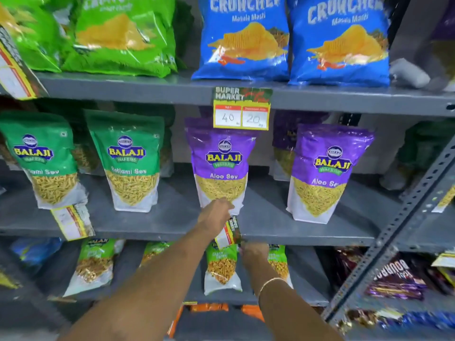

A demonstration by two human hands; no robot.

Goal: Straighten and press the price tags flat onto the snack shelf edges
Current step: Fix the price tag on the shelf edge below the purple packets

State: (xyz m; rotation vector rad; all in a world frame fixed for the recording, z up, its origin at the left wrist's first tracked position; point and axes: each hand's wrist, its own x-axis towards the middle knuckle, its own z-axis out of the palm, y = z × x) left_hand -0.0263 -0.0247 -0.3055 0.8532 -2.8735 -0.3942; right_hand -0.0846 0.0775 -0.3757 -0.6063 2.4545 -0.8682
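Note:
A tilted price tag (229, 233) hangs crooked on the front edge of the middle grey shelf (307, 238). My left hand (215, 214) rests on top of the tag, fingers curled over its upper part. My right hand (253, 252) holds the tag's lower right corner from below. A straight tag (241, 109) reading 40 and 20 sits flat on the upper shelf edge (344, 100). Another crooked tag (72, 221) hangs on the middle shelf at the left. A further tilted tag (13, 70) shows at the far left top.
Purple Aloo Sev bags (222, 161) and green Ratlami Sev bags (131, 158) stand on the middle shelf. Blue bags (243, 38) and green bags (120, 35) fill the top shelf. A perforated metal upright (394, 230) slants at the right, beside dark biscuit packs (398, 279).

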